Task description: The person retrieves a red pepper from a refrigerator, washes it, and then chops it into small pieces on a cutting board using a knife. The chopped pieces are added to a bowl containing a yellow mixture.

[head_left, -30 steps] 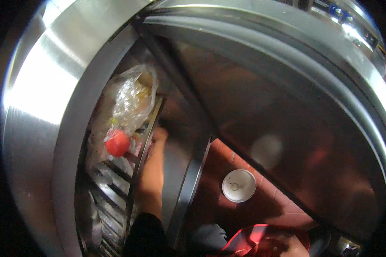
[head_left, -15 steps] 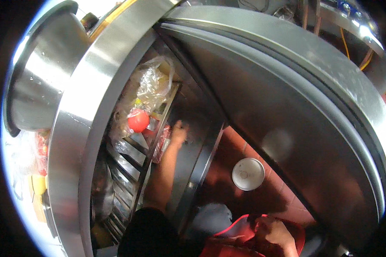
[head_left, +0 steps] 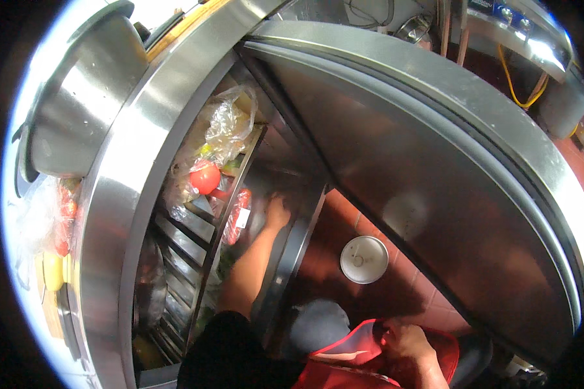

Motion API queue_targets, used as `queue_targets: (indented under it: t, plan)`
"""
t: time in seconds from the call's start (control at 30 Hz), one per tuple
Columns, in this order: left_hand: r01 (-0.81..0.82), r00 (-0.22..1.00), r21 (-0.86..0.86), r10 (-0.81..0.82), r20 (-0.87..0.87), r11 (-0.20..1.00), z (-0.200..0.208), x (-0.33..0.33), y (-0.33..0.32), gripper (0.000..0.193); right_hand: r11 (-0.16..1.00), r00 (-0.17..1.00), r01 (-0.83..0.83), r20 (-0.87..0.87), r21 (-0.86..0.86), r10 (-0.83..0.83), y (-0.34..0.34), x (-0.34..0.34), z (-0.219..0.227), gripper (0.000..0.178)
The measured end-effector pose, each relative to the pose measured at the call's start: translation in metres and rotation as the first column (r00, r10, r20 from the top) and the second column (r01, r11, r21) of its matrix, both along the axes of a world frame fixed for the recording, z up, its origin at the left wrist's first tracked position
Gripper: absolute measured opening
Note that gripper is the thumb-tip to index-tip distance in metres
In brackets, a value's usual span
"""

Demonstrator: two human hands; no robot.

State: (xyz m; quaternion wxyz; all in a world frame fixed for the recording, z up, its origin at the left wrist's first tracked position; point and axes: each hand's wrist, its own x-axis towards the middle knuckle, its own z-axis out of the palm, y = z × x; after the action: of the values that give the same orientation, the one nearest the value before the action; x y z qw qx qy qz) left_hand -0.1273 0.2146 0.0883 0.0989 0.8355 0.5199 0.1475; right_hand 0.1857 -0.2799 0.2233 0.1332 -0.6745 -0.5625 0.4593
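My left arm reaches into an open steel refrigerator, below its slatted shelf point(head_left: 211, 241). There my left hand point(head_left: 278, 212) is low against the metal interior, fingers loosely apart and nothing visible in it. Just left of it is a plastic-wrapped pack of red food point(head_left: 236, 220) with a white label, apart from the hand. A red tomato point(head_left: 205, 177) and a clear plastic bag point(head_left: 230, 126) rest on the shelf above. My right hand point(head_left: 410, 343) is closed on the red apron point(head_left: 353, 347) at my front, fingers curled into the cloth.
The refrigerator door point(head_left: 447, 188) stands wide on the right. A round drain cover point(head_left: 364, 260) sits in the red tile floor. On the counter at left are a large steel pot point(head_left: 88, 97), bagged red food point(head_left: 65, 217) and a yellow item point(head_left: 52, 271). My shoe point(head_left: 319, 326) shows below.
My left hand has drawn slightly down and away from the wrapped red pack, whose label now shows. My right hand still grips the apron. The whole view has shifted a little.
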Motion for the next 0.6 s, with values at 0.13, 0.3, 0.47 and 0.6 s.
queue_targets:
  t: [0.13,0.3,0.47,0.6]
  plan:
    - [-0.012,0.95,-0.176,0.066,0.304,0.984,0.005,0.057,0.032,0.039,0.998,0.998,-0.026,0.058,-0.052,0.029,-0.001,-0.003,0.003,0.039]
    - [0.212,0.974,0.066,-0.217,0.07,0.975,0.023,0.052,0.003,0.042,0.999,0.997,-0.034,0.07,-0.036,0.037,0.001,-0.01,0.008,0.036]
    - [0.114,0.993,-0.177,-0.112,0.022,0.977,0.054,-0.005,-0.078,0.032,0.999,0.992,-0.035,0.118,-0.017,0.037,0.002,-0.016,0.006,0.037]
    - [-0.118,0.947,-0.021,0.119,0.297,0.993,0.065,-0.042,-0.104,0.03,0.999,1.0,0.021,0.016,0.037,-0.022,0.005,-0.01,0.011,0.036]
